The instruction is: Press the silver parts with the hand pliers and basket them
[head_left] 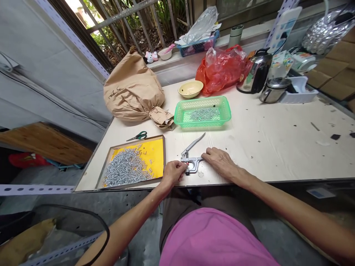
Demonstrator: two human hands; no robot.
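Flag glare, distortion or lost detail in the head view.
Head view: blown highlights beyond the grey metal window bars; glints on the silver-and-black metal kettle; wide-angle stretch toward the edges; detail at the left fingers, by the silver metal pliers, too small to read.

- The bare left forearm (pixel 138 218) slanted up and inward from the lower left.
- The left hand (pixel 174 173) faced toward the right one, its thumb and fingers drawn close together at the tips.
- The right forearm (pixel 283 203), also bare, reached inward from the lower right.
- The right hand (pixel 220 161) was back-up, fingers bent, pointing leftward.
- The hands were near each other, not touching.
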